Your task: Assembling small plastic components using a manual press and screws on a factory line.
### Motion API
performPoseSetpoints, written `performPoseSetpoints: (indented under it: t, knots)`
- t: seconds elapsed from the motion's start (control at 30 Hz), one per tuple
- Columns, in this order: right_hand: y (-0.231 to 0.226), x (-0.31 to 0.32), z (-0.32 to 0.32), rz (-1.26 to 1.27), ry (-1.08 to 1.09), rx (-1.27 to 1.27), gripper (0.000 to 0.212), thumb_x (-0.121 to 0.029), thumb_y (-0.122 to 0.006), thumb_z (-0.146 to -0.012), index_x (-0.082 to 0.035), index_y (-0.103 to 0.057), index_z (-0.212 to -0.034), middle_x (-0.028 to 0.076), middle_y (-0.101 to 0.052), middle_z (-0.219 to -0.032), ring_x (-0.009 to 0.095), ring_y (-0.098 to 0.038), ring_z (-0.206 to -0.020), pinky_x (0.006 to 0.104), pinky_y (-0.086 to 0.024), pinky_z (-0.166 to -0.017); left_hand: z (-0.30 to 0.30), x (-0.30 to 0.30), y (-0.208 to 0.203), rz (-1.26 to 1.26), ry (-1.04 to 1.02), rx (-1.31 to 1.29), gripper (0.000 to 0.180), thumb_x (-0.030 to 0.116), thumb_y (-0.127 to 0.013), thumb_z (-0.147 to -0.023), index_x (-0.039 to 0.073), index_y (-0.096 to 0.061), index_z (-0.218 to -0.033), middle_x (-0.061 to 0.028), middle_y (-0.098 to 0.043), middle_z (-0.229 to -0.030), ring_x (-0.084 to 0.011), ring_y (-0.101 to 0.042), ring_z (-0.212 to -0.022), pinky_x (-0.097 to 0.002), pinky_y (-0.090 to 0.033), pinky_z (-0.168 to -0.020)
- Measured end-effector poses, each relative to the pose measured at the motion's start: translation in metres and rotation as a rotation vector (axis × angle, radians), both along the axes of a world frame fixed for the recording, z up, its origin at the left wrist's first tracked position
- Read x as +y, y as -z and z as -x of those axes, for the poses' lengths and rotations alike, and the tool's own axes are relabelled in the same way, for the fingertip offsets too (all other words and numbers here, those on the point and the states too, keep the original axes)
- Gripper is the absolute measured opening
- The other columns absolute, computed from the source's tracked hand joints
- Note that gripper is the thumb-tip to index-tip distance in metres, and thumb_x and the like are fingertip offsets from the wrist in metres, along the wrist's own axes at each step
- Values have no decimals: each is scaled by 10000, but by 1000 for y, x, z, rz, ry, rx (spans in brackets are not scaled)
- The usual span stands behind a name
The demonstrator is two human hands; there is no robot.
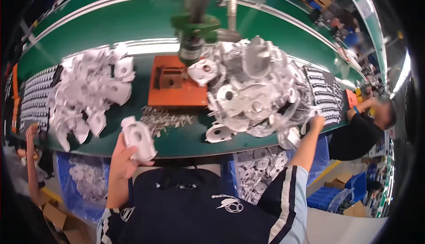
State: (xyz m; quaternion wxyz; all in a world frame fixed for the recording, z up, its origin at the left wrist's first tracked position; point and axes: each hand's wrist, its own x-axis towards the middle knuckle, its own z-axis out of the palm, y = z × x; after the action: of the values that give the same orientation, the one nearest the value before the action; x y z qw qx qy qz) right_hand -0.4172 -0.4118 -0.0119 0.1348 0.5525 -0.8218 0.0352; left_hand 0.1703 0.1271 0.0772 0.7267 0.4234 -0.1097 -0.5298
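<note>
My left hand [121, 157] is closed round a white moulded plastic part [141, 141] with an oval opening, held tilted over the front edge of the green table [186, 142]. Stretched out to the right, my right hand [317, 122] has its fingers curled beside a small white piece, between a large pile of white plastic parts [252, 95] and a rack of small dark-and-silver parts [325, 95]. What its fingers hold is too small to tell. An orange fixture block [161, 94] stands in the middle, under a green machine head [195, 27]; a white part [203, 71] rests at its right corner.
Small metal pins [166, 121] lie loose before the block. Another pile of white parts [90, 84] and a second rack [37, 95] are on the left. Blue lined bins [71, 177] of parts stand below the table edge. A co-worker [363, 131] is at the right; another person's arm [32, 160] shows left.
</note>
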Motion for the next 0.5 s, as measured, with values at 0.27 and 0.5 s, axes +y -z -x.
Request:
performPoseSetpoints:
  t: [0.27,0.5]
  knots:
    - [-147,153,-107,652,-609,-999,288,-270,-500,-929,-8,-547,-818,48,-570,-731,146,-533,-652,277,-441,-585,4,-22,2,231,44,40,440,151,-520,-882,79,-292,-1250,-174,-447,-1245,-376,-518,-1109,-578,-485,-840]
    - [-139,368,-375,65,-1447,-878,66,-34,-530,-871,18,-542,-909,127,-619,-1059,116,-571,-778,248,-479,-644,29,-35,-6,208,77,-153,297,107,-400,-959,55,-335,-1244,-96,-526,-1126,-140,-537,-1001,-320,-445,-877]
